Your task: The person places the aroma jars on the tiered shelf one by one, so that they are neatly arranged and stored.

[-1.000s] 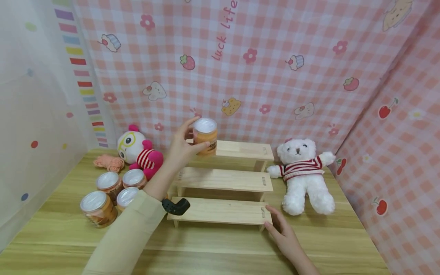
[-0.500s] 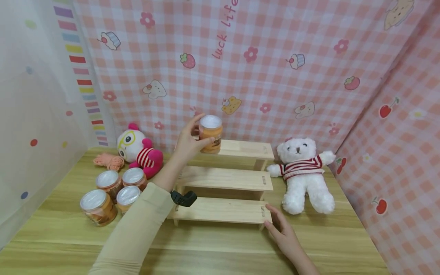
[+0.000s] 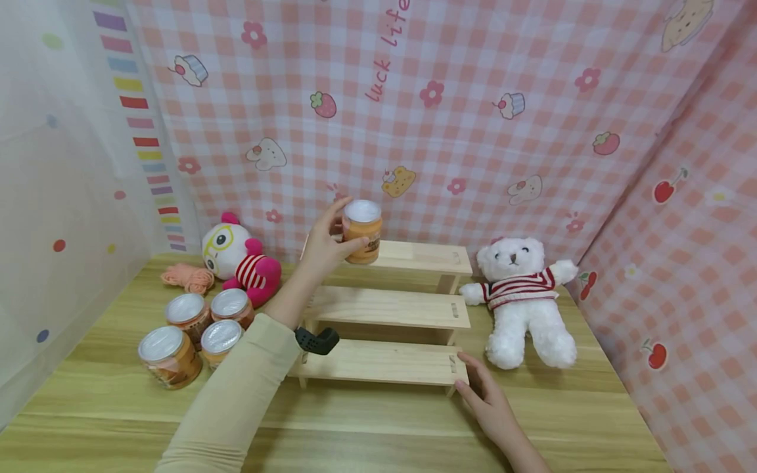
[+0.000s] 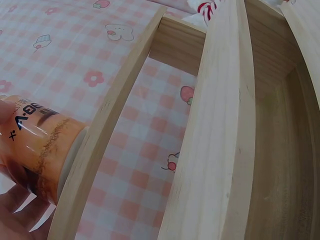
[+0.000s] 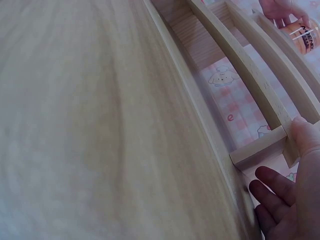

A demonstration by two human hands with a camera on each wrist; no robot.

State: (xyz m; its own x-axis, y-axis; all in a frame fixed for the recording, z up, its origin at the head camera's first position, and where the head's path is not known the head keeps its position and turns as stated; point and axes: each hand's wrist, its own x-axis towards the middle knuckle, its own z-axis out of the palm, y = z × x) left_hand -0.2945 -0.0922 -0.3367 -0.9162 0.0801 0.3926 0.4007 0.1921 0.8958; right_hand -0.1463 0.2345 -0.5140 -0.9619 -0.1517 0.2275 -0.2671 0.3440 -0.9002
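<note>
My left hand (image 3: 328, 244) grips an orange printed can (image 3: 362, 231) with a clear-capped silver lid, thumb in front and fingers around its left and back. The can is upright at the top board of a three-step wooden display rack (image 3: 387, 307), left of its middle. In the left wrist view the base of the can (image 4: 42, 145) meets the top board's edge. My right hand (image 3: 487, 404) holds the right end of the lowest board between thumb and index finger; in the right wrist view its other fingers (image 5: 272, 190) are loosely bent, off the wood.
Several similar cans (image 3: 168, 358) stand on the wooden table (image 3: 355, 427) at the left. Behind them lie a peach yarn bundle (image 3: 188, 279) and a pink-and-white plush toy (image 3: 236, 256). A white teddy bear (image 3: 520, 302) sits right of the rack. Checked cloth (image 3: 378, 131) hangs behind.
My left hand has carried the can slightly right along the top board, then stayed almost still over the last half second. My right hand has not moved.
</note>
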